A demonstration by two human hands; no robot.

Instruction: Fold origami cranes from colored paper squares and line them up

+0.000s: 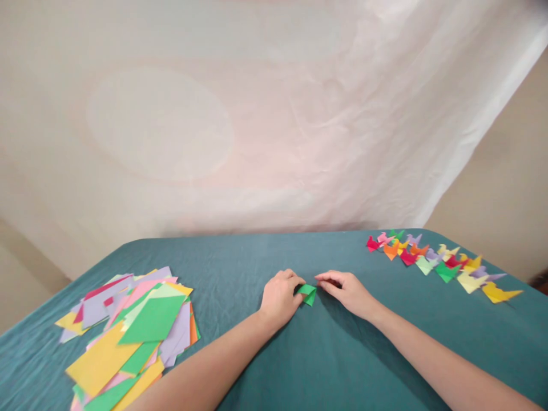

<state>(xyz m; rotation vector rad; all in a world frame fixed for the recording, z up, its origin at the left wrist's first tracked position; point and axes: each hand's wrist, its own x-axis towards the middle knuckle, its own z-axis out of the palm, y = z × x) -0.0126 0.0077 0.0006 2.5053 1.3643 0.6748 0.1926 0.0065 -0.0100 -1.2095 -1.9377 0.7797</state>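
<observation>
A small folded piece of green paper (308, 295) stands a little above the cloth near the middle of the table. My left hand (280, 297) is closed on its left end, with the thumb in front and the fingers behind. Just off the paper's right edge is my right hand (347, 292), its thumb and forefinger drawn together in a pinch. Whether those fingertips touch the paper, or hold anything small, I cannot make out.
A loose, overlapping pile of coloured paper sheets (152, 319) lies on the left. Rows of small folded paper birds (447, 272) stand at the back right. A teal cloth (342, 365) covers the table, and a pale sheet (265, 125) hangs behind it.
</observation>
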